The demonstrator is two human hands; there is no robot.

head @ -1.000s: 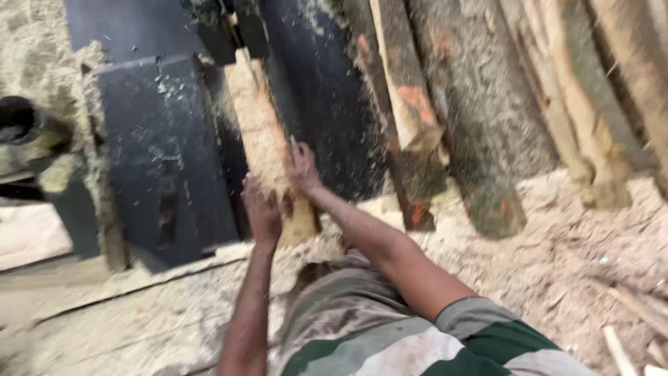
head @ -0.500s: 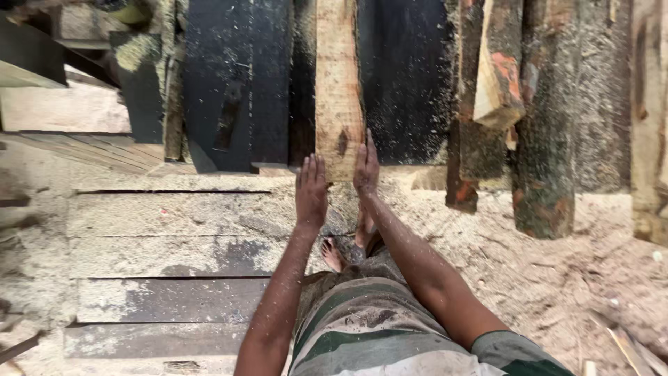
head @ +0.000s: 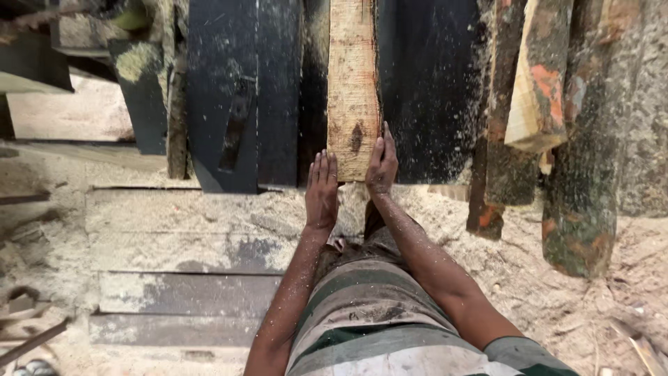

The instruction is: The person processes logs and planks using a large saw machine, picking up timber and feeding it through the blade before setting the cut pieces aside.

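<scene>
A long pale wooden plank [head: 353, 76] with a dark knot lies lengthwise on a black machine table [head: 424, 90], reaching away from me. My left hand [head: 322, 189] rests flat, fingers together, against the plank's near left corner. The palm of my right hand [head: 382, 161] is pressed on the near right edge, fingers pointing up along it. Sawdust speckles both forearms. A striped green and grey shirt fills the bottom of the view.
Rough logs [head: 581, 160] and a split slab [head: 539, 83] lie on the right. Grey floor boards [head: 188, 278] under sawdust lie at left. Sawdust covers the ground at right [head: 557, 306]. Dark machine parts [head: 229, 104] stand to the plank's left.
The view has swung so the plank now runs straight away from me. Both hands stay at its near end, and the plank has slid further along the black table.
</scene>
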